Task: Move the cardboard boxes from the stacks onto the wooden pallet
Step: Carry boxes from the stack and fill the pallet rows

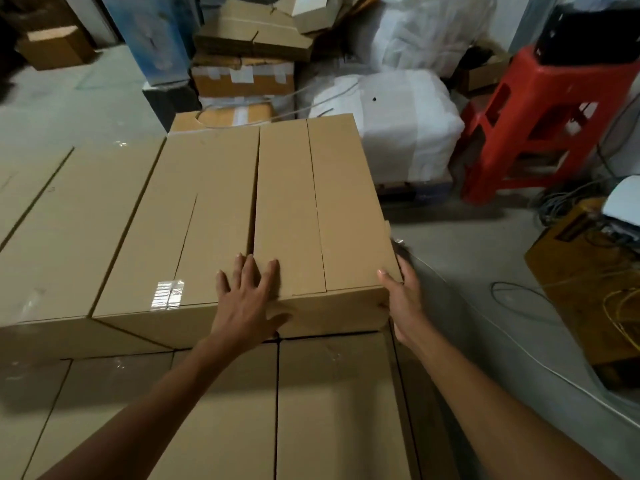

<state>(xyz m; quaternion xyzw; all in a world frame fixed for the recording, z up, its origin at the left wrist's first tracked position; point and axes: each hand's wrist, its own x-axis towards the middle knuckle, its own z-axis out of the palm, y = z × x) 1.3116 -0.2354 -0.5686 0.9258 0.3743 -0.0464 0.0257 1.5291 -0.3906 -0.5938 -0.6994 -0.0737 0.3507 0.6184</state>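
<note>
A long brown cardboard box [311, 202] lies on top of a stack of similar boxes, at the stack's right end. My left hand [247, 299] lies flat on its near top edge with fingers spread, the thumb down on the front face. My right hand [401, 299] grips the box's near right corner, thumb on top and fingers round the side. A second long box [180, 230] lies right beside it on the left, touching it. A lower layer of boxes [332, 403] sits in front of me. No wooden pallet is visible.
More flat boxes [69, 220] extend left. Behind are stacked cartons [242, 77] and white wrapped bundles [398, 133]. A red plastic stool [540, 119] stands at the right, with cables [519, 296] and a yellow machine [588, 292] on the bare concrete floor [460, 251].
</note>
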